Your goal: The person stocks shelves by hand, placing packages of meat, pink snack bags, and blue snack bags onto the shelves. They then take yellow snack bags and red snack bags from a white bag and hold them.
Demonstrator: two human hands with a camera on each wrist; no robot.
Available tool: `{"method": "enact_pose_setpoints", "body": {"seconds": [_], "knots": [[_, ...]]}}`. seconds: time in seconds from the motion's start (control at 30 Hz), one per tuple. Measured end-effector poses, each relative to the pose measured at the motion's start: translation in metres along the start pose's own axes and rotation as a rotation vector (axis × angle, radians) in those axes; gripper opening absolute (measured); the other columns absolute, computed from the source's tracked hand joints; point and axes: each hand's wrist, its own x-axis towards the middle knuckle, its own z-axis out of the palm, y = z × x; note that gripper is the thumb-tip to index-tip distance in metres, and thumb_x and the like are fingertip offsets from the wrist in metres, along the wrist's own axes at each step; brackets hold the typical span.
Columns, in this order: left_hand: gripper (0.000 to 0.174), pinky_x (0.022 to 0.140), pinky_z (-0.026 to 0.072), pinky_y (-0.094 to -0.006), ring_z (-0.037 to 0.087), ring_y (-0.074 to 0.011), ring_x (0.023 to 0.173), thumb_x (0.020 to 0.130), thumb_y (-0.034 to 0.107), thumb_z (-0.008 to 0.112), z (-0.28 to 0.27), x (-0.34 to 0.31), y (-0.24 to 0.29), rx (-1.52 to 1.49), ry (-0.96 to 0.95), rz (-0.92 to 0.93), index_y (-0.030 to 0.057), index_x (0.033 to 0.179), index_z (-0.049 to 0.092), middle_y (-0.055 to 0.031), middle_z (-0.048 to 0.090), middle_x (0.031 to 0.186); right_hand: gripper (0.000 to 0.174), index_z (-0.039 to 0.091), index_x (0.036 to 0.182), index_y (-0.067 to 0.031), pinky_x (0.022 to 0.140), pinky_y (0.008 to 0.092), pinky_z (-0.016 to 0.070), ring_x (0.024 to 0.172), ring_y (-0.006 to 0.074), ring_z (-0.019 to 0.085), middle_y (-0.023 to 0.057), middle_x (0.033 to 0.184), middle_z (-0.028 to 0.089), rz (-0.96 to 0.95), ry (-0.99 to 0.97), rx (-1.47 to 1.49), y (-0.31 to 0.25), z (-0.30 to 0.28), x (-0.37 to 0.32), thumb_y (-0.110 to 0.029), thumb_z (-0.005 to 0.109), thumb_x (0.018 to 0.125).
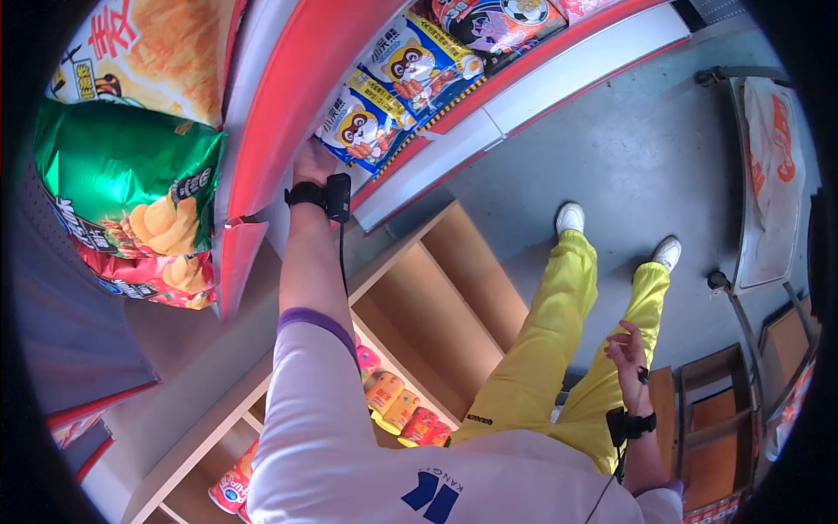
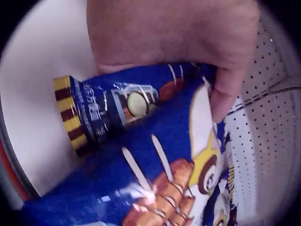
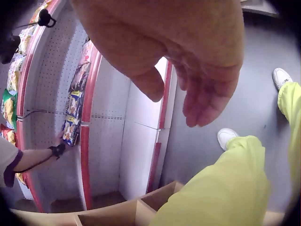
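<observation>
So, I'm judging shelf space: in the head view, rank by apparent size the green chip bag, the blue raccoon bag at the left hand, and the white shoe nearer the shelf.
1. green chip bag, though it is nearest the camera.
2. blue raccoon bag in the left hand.
3. white shoe.

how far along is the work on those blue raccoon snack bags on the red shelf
Done: one blue foil raccoon-print snack bag lies on the red-edged shelf. In hand: the left hand grips the neighbouring blue raccoon bag beside it. Left: that bag is not yet released; the right hand hangs open and empty by the yellow trousers.
</observation>
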Motion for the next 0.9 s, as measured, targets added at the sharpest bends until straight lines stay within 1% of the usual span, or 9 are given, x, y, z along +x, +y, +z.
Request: {"method": "enact_pose_setpoints", "body": {"seconds": [0.17,0.23,0.33,0.47,0.57,0.63,0.7,0.77,0.9], "knots": [[0.037,0.094,0.0392,-0.0365,0.055,-0.0227,0.105,0.079,0.014,0.061,0.014,0.001,0.008,0.147,0.031,0.012,0.0037,0.113,0.052,-0.0086,0.060,0.111,0.038,0.039,0.124,-0.0064,0.076,0.0262,0.0461,0.084,0.0132,0.054,0.0052,0.095,0.054,0.023,0.026,0.028,-0.007,-0.010,0.007,-0.006,0.052,0.088],[0.038,0.093,0.0393,-0.0366,0.055,-0.0230,0.104,0.078,0.014,0.062,0.014,0.003,0.005,0.328,0.249,0.095,0.0040,0.113,0.052,-0.0083,0.060,0.111,0.037,0.040,0.124,-0.0061,0.075,0.0259,0.0459,0.083,0.0131,0.054,0.0050,0.094,0.055,0.016,0.041,0.038,-0.006,-0.014,0.009,-0.007,0.053,0.088],[0.041,0.094,0.0366,-0.0367,0.053,-0.0204,0.104,0.073,0.011,0.066,0.006,0.009,0.000,0.217,0.194,0.073,0.0083,0.112,0.053,-0.0057,0.059,0.107,0.036,0.042,0.123,-0.0099,0.074,0.0250,0.0439,0.082,0.0123,0.054,0.0032,0.093,0.053,-0.010,0.034,0.035,0.001,-0.022,0.011,-0.015,0.055,0.090],[0.044,0.097,0.0339,-0.0383,0.050,-0.0205,0.109,0.075,0.014,0.066,0.005,0.006,-0.002,0.174,0.079,0.051,0.0091,0.116,0.049,-0.0045,0.057,0.111,0.034,0.043,0.122,-0.0099,0.075,0.0253,0.0440,0.082,0.0124,0.053,0.0032,0.093,0.053,-0.003,0.043,0.069,0.011,-0.028,0.013,-0.014,0.054,0.090],[0.056,0.097,0.0325,-0.0426,0.043,-0.0220,0.118,0.077,0.021,0.066,0.009,-0.015,-0.004,0.169,0.081,0.098,0.0110,0.126,0.040,-0.0054,0.048,0.124,0.033,0.043,0.121,-0.0096,0.074,0.0253,0.0441,0.082,0.0122,0.053,0.0033,0.093,0.053,0.013,0.078,0.058,0.013,-0.032,0.008,-0.012,0.053,0.090],[0.068,0.095,0.0319,-0.0463,0.034,-0.0243,0.124,0.078,0.029,0.065,0.016,-0.039,-0.010,0.228,0.398,0.057,0.0137,0.134,0.028,-0.0059,0.035,0.136,0.032,0.044,0.120,-0.0098,0.074,0.0252,0.0442,0.081,0.0121,0.053,0.0034,0.092,0.053,0.021,0.097,0.082,0.014,-0.034,0.005,-0.010,0.053,0.089],[0.076,0.095,0.0305,-0.0483,0.028,-0.0250,0.127,0.078,0.034,0.066,0.004,-0.059,-0.025,0.219,0.547,0.049,0.0150,0.137,0.021,-0.0052,0.027,0.140,0.032,0.045,0.120,-0.0102,0.074,0.0251,0.0444,0.081,0.0117,0.053,0.0034,0.093,0.053,-0.018,0.104,0.097,0.016,-0.038,0.001,-0.009,0.052,0.089],[0.073,0.093,0.0328,-0.0431,0.036,-0.0233,0.119,0.078,0.033,0.066,0.033,-0.102,-0.042,0.329,0.697,0.088,0.0150,0.135,0.024,-0.0049,0.036,0.134,0.033,0.046,0.119,-0.0074,0.071,0.0247,0.0467,0.076,0.0118,0.054,0.0029,0.088,0.053,-0.075,0.085,0.144,0.016,-0.042,-0.004,-0.007,0.054,0.087],[0.055,0.084,0.0383,-0.0322,0.047,-0.0174,0.098,0.080,0.018,0.063,0.046,-0.165,-0.100,0.583,0.703,0.118,0.0087,0.127,0.034,-0.0094,0.049,0.115,0.025,0.052,0.111,-0.0046,0.071,0.0263,0.0474,0.077,0.0130,0.057,0.0050,0.084,0.059,-0.206,0.066,0.114,0.035,-0.061,-0.011,-0.006,0.055,0.086]]}}
